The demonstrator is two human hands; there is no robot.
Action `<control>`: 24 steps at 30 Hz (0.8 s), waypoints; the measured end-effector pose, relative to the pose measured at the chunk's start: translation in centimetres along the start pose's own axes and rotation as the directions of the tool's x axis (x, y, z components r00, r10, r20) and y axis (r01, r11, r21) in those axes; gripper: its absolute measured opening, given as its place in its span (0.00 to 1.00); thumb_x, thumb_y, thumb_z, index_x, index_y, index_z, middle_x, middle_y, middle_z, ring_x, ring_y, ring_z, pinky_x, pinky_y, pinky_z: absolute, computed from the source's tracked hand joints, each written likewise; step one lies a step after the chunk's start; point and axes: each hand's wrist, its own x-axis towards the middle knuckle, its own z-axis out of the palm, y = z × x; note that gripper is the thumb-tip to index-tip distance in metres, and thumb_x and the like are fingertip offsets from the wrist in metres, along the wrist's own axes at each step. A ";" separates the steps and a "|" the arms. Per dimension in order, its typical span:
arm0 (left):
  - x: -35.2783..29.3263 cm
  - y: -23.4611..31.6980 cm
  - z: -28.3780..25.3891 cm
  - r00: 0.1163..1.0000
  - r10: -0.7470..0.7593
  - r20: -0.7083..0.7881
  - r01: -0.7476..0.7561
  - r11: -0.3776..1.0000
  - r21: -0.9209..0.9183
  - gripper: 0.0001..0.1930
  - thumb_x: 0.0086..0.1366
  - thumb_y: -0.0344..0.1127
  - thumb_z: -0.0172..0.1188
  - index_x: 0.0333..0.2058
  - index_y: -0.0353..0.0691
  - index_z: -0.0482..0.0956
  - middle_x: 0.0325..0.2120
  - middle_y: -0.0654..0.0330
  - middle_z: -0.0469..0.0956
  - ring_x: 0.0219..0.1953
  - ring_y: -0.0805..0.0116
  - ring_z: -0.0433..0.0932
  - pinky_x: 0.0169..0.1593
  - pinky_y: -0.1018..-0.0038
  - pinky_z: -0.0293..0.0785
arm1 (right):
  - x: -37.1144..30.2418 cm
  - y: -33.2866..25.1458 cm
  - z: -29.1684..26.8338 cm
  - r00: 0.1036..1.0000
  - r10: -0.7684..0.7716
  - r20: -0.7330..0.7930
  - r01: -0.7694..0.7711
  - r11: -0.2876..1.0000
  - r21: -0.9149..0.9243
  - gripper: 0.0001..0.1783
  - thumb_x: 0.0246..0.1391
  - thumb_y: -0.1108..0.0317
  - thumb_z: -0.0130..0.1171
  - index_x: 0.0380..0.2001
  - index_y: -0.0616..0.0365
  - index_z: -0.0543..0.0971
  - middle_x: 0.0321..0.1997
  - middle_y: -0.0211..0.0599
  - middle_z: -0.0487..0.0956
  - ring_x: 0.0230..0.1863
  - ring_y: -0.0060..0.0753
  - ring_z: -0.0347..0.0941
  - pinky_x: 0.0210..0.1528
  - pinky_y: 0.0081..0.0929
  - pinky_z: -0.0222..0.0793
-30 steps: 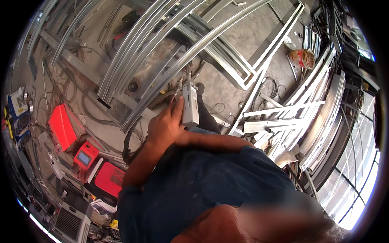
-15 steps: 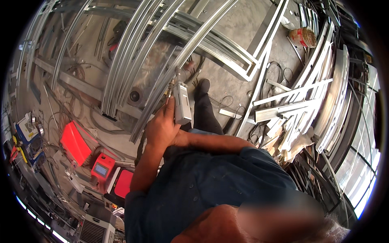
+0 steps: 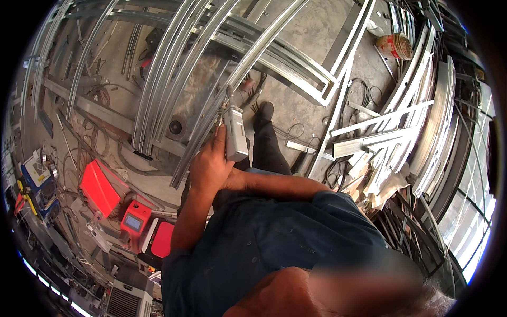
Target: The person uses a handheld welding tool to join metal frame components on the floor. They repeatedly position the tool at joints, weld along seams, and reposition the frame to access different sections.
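A grey, box-bodied welding gun with a narrow metal nozzle points away from me at a long galvanized steel channel. I cannot tell whether its tip touches the metal. My left hand is closed on the gun's left side, with fingers reaching forward along it toward the nozzle. My right hand comes across from the right, below the gun's rear end. Its fingers are hidden behind my left hand and the gun.
Several parallel channels form a frame ahead. At left stand a red machine with a small screen and a red panel. Cut metal strips pile up at right, near a tub. Cables lie across the floor.
The welding gun and my left hand have shifted very slightly left and forward along the channel. The steel frame stays in place.
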 end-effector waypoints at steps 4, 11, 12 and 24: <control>0.1 -0.1 -0.1 1.000 0.016 -0.013 -0.016 1.000 0.025 0.42 0.55 0.42 0.69 0.68 0.43 0.63 0.43 0.40 0.79 0.46 0.37 0.79 0.48 0.50 0.76 | 0.0 -0.3 0.3 0.999 -0.028 -0.019 0.029 0.999 0.044 0.32 0.47 0.66 0.77 0.55 0.60 0.77 0.56 0.38 0.80 0.60 0.33 0.72 0.60 0.32 0.69; 0.5 -0.3 -0.3 0.996 -0.060 0.062 0.060 0.998 0.005 0.41 0.55 0.42 0.68 0.68 0.44 0.64 0.46 0.39 0.78 0.46 0.37 0.79 0.48 0.50 0.76 | 0.0 -2.5 0.2 0.986 0.165 -0.008 -0.165 0.986 -0.015 0.34 0.47 0.66 0.77 0.57 0.59 0.76 0.57 0.38 0.79 0.60 0.33 0.71 0.62 0.33 0.68; 0.5 -0.3 -0.3 0.997 -0.051 0.051 0.051 0.999 0.007 0.41 0.55 0.42 0.68 0.68 0.44 0.64 0.47 0.39 0.78 0.47 0.37 0.79 0.49 0.50 0.76 | 0.0 -2.0 0.2 0.993 0.119 -0.017 -0.119 0.993 0.003 0.34 0.47 0.66 0.77 0.58 0.59 0.76 0.57 0.37 0.79 0.60 0.33 0.71 0.62 0.33 0.68; 0.5 -0.2 -0.9 0.996 -0.069 0.061 0.069 0.998 -0.003 0.42 0.55 0.43 0.69 0.68 0.44 0.64 0.50 0.39 0.77 0.51 0.37 0.78 0.51 0.51 0.75 | 0.2 -0.8 0.5 0.999 0.019 -0.046 -0.017 0.999 0.038 0.34 0.46 0.68 0.77 0.57 0.60 0.76 0.57 0.37 0.79 0.61 0.33 0.71 0.62 0.33 0.68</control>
